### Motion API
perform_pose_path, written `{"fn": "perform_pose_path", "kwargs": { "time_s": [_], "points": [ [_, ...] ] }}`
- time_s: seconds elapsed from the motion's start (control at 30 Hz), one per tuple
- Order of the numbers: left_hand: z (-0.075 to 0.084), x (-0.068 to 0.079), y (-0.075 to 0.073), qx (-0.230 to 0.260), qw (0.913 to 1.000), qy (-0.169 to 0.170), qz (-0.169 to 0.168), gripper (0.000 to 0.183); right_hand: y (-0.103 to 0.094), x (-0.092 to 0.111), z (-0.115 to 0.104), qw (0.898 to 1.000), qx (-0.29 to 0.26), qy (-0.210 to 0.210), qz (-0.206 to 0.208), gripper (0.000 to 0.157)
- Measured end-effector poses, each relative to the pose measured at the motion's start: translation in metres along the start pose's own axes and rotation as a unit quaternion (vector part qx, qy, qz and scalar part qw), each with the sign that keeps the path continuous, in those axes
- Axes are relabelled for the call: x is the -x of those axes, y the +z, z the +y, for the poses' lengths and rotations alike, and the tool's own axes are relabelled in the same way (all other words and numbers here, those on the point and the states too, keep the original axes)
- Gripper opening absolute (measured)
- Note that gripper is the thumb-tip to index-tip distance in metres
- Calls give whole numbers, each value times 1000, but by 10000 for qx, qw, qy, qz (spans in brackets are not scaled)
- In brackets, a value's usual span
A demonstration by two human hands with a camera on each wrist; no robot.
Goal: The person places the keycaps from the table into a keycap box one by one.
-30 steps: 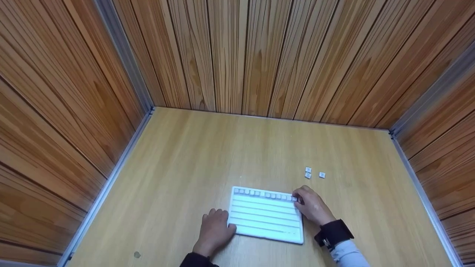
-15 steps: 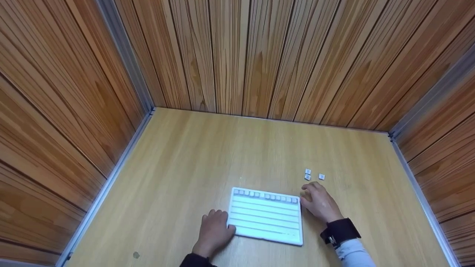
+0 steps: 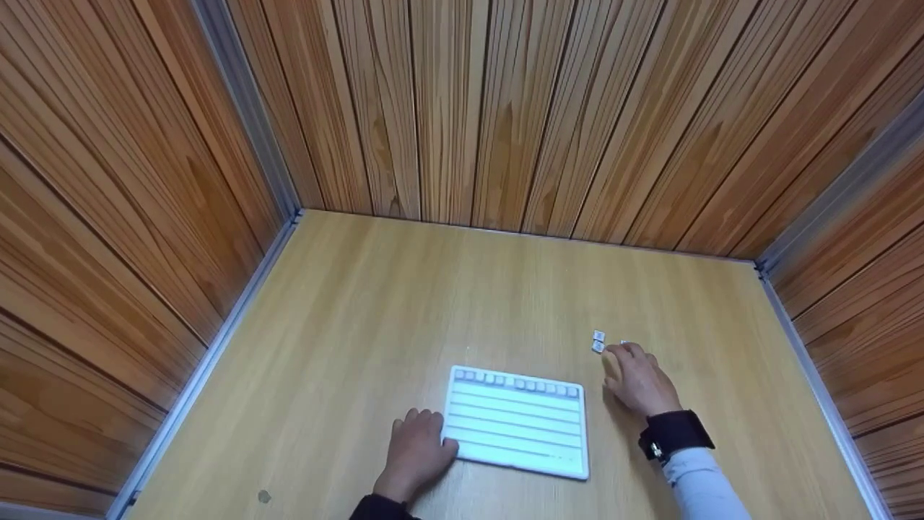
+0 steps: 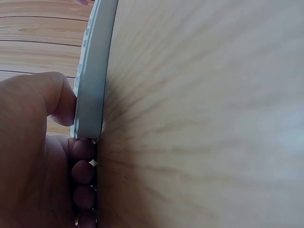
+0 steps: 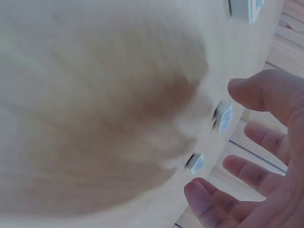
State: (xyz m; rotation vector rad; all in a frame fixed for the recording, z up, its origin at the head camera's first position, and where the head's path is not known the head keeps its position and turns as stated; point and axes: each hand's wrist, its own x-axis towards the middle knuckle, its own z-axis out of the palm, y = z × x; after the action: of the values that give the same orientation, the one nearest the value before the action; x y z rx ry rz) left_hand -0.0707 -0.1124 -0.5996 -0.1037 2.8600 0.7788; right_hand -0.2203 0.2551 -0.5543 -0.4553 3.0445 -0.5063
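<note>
A white board with ridged rows [image 3: 516, 433] lies flat on the table, and small white square tiles [image 3: 530, 385] fill its far row. My left hand [image 3: 415, 449] holds the board's near left corner, thumb [image 4: 61, 97] bent over the edge and fingers against the side. Beyond the board, two loose tiles [image 3: 598, 341] lie close together. My right hand [image 3: 642, 379] hovers beside them, covering most of a third tile [image 3: 624, 342]. In the right wrist view its thumb and fingers are spread apart around a printed tile [image 5: 224, 118], touching none and holding nothing.
Wood-panelled walls [image 3: 491, 115] enclose the wooden table [image 3: 404, 289] at the back and both sides. Metal strips [image 3: 209, 354] run along the table's side edges. A small dark spot [image 3: 264, 497] marks the surface at the near left.
My right hand has left the right end of the board's tile row and moved right and away toward the loose tiles, its fingers opening. My left hand stays on the corner.
</note>
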Motion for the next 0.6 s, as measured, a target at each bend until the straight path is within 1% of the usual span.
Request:
{"fn": "perform_pose_path", "kwargs": {
  "time_s": [0.17, 0.3, 0.5, 0.6],
  "points": [
    [1, 0, 0, 7, 9999, -87, -88, 21, -8, -16, 10, 9994, 21, 284, -200, 57],
    [1, -1, 0, 27, 9998, -153, -155, 21, -11, -28, 15, 9987, 69, 409, -295, 56],
    [0, 0, 0, 33, 9999, -47, -149, 20, -9, -38, 21, 9976, 50, 485, -484, 53],
    [0, 0, -1, 43, 9999, -36, -159, 21, -7, -41, 23, 9975, 47, 497, -505, 52]
  ]
}}
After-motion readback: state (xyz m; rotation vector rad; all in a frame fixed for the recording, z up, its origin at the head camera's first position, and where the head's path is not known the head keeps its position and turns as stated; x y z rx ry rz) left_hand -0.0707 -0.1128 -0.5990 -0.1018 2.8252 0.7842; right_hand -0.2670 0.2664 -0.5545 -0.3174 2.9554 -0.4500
